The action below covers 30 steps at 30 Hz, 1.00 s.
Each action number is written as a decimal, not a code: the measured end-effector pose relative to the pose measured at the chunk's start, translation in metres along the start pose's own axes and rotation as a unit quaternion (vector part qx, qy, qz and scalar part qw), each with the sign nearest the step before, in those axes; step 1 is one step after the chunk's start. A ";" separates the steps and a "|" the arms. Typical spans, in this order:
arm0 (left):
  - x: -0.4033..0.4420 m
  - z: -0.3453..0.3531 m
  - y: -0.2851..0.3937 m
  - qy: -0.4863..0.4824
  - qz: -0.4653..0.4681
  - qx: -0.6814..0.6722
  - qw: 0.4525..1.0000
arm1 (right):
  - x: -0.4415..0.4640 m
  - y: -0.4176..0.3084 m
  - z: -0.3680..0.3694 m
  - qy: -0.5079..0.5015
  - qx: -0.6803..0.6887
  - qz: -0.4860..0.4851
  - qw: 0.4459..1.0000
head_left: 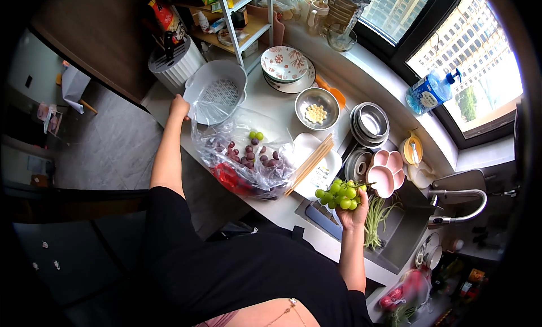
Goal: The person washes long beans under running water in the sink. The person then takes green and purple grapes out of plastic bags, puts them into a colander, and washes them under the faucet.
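Counter [265, 110]: bears colander [217, 90], bag [228, 143].
Left hand [179, 107]: grips colander rim (probably steadying it).
Right hand [353, 215]: grips green grapes [340, 195] from below, apparently for support.

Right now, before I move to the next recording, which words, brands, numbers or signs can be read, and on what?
None can be read with certainty.
Blue pump bottle: label too blurred.
White tray: printed marks, too small.
Red packet by the shelf: print unclear.
Small tube on the shelf: any lettering too small.
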<state>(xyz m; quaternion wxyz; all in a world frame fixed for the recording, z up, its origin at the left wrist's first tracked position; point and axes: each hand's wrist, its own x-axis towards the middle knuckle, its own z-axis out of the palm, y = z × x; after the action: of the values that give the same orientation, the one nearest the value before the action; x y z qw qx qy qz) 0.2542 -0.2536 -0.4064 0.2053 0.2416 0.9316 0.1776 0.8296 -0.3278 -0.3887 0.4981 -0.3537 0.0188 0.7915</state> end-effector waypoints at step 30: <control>-0.278 0.041 -0.050 -0.004 0.517 -0.078 0.853 | 0.299 0.296 0.267 -0.033 -0.279 0.242 0.929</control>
<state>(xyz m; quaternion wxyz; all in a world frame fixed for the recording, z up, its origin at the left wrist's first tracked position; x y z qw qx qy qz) 0.4765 -0.4305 -0.3808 0.1063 0.6722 0.6548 0.3288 0.3720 -0.1431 -0.4569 0.1733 -0.4368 -0.1337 0.8725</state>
